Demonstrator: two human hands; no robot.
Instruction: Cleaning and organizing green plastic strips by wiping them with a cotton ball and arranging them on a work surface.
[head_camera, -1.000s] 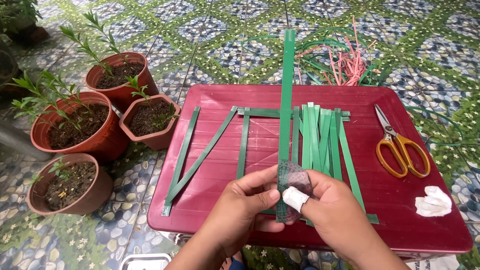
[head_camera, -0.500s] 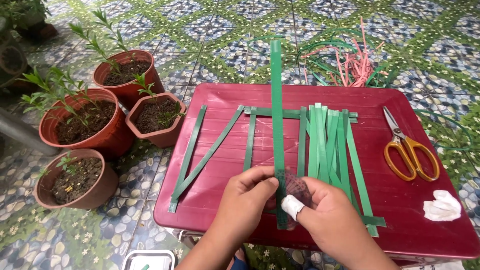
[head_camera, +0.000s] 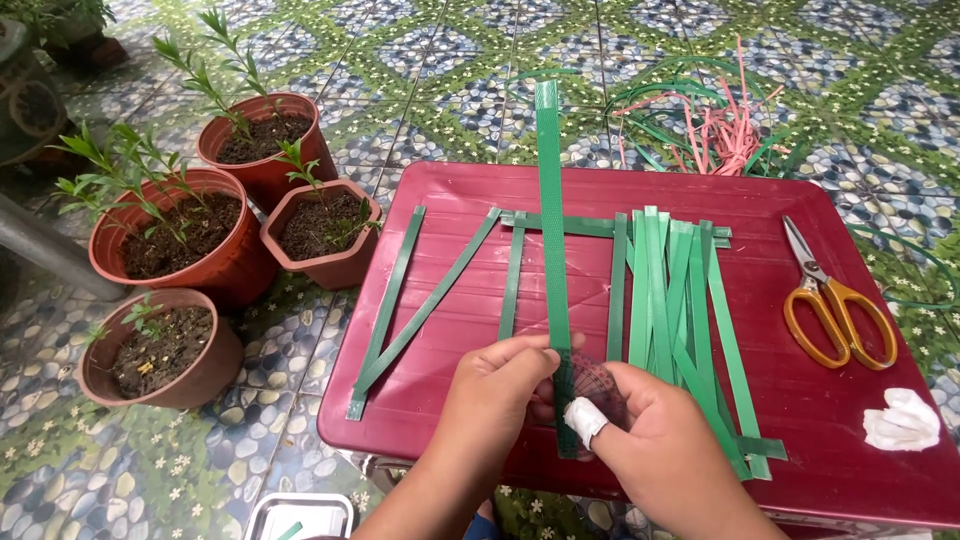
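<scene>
Pinching one long green plastic strip (head_camera: 552, 250) between both hands' fingers (head_camera: 520, 352) over the red worktop (head_camera: 800, 420); most strips beside it look unwoven yet.

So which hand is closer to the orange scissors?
Right. The right hand lies left of the scissors on the red table; the left hand is farther left.

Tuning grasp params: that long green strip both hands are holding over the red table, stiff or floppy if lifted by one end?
Probably springy rather than limp: the green strip runs straight past the red table edge without sagging. Likely light and thin, pinched by fingertips of the left hand and right hand. Its glossy face may be slippery.
</scene>
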